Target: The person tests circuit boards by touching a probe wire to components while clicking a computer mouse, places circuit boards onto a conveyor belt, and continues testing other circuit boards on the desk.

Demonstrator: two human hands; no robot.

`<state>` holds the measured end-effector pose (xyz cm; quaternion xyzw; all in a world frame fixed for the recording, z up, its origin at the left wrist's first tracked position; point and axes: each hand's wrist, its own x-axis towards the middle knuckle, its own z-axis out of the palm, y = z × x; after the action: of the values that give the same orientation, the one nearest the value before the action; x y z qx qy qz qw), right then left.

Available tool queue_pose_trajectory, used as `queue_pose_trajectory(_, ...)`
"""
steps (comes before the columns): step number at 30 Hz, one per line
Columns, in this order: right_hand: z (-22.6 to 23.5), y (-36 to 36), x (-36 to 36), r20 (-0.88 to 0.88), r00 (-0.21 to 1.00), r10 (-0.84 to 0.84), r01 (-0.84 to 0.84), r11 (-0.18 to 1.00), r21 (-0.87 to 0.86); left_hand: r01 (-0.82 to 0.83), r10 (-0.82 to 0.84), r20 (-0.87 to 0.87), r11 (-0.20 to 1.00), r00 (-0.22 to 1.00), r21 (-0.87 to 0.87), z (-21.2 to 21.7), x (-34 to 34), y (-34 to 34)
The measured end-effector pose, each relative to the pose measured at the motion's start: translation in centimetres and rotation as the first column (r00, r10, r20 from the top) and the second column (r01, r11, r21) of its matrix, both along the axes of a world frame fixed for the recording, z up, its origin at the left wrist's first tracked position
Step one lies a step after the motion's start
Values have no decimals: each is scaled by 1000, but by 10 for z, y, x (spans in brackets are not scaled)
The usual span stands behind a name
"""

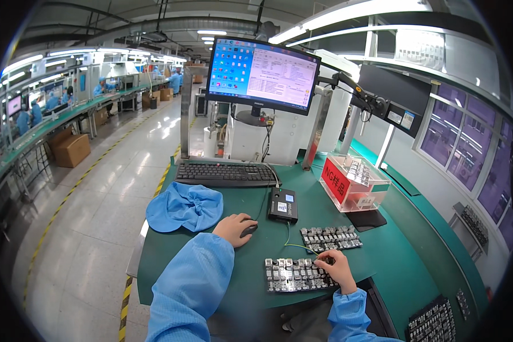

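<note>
The left hand (233,229) lies palm-down, fingers curled over a black mouse (248,229) on the green bench (382,256), its blue-sleeved forearm reaching up from the lower edge. The right hand (337,270) bends at the wrist over the near tray (293,275) of small parts, fingers pinched on a thin cable end at the tray's right edge. A second tray (330,237) lies just beyond, below a small black box (283,204).
</note>
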<state>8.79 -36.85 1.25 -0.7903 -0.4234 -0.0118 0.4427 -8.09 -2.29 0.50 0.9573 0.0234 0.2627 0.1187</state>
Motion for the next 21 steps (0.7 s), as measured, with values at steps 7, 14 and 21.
queue_pose_trajectory(7, 1, -2, 2, 45, 999, 31, -31, 1000, -3, -16, 16, -14, 1000, 1000, 1, 5, -1, -4)
queue_pose_trajectory(14, 3, 1, -2, 55, 998, 34, -34, 999, 1, -7, 7, -11, 1000, 1000, -14, 3, -2, -2)
queue_pose_trajectory(21, 3, -1, -2, 33, 999, 16, -15, 1000, -9, -2, 2, 11, 1000, 1000, -7, 3, -1, -3)
